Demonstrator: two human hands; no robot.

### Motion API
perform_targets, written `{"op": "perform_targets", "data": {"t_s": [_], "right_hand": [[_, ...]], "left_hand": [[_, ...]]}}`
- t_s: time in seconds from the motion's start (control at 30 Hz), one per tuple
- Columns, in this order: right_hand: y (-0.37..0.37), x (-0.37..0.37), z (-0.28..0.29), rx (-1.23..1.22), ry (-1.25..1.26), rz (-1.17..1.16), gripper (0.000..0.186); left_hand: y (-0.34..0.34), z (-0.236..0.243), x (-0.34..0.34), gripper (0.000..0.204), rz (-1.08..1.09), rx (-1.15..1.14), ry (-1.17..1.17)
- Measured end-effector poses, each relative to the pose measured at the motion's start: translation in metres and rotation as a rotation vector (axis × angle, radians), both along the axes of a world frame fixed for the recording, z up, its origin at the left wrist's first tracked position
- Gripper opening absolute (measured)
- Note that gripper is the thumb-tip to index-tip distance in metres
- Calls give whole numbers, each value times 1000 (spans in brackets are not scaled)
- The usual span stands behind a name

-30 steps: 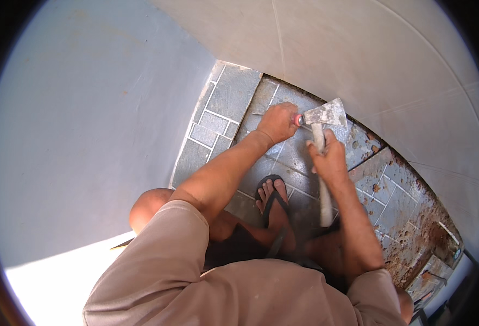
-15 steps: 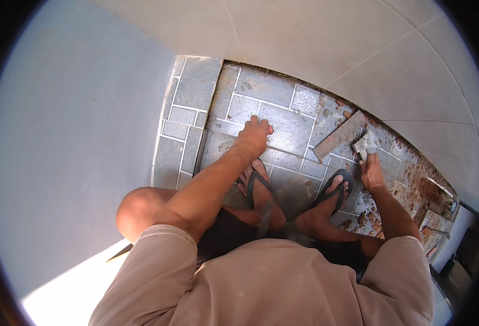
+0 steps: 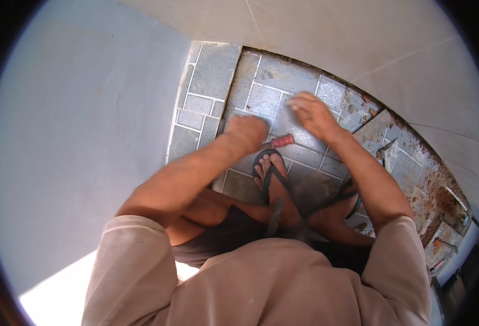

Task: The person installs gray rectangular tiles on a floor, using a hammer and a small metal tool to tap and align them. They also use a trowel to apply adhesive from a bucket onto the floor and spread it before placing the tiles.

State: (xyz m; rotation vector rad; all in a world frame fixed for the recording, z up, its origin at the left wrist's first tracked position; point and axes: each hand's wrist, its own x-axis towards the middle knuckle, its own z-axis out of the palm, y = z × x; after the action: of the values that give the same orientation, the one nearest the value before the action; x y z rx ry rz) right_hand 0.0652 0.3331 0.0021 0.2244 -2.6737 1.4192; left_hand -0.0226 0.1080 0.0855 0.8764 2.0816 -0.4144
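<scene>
nearest the body, just beyond the toes of the sandalled foot (image 3: 278, 187), lies a red-handled tool (image 3: 284, 140), its handle pointing right and its thin shaft running left toward the left hand (image 3: 246, 133). it should be light and quite stiff, unlikely to break, and best taken around the ribbed-looking grip; that grip may turn slick if the wet-looking sheen on the tiled floor (image 3: 280, 73) is water. the handle is a worn, pinkish red, the shaft darker, with its far end hidden by the hand. the left hand is curled and blurred, so i can't tell whether its fingers close on the shaft or on nothing. a little farther out, the right hand (image 3: 314, 114) hangs loose above the tiles, fingers slightly bent, nothing seen in it. off to the right rests a hatchet-headed tool (image 3: 390, 154), pale and crusted, apart from both hands, and beyond it rises the beige wall (image 3: 332, 35).
</scene>
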Motion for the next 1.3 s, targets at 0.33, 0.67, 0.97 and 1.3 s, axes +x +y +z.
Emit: {"op": "perform_targets", "data": {"t_s": [0.33, 0.67, 0.97, 1.3], "right_hand": [[-121, -117, -46, 246, 36, 375, 36], [-99, -131, -66, 332, 255, 45, 35], [-100, -146, -63, 423, 145, -241, 41], [-120, -165, -60, 452, 34, -349, 38]], "left_hand": [[-131, 18, -114, 125, 149, -114, 308], [-140, 4, -113, 131, 160, -73, 344], [-139, 2, -114, 129, 179, -78, 345], [-130, 9, -111, 122, 169, -139, 354]]}}
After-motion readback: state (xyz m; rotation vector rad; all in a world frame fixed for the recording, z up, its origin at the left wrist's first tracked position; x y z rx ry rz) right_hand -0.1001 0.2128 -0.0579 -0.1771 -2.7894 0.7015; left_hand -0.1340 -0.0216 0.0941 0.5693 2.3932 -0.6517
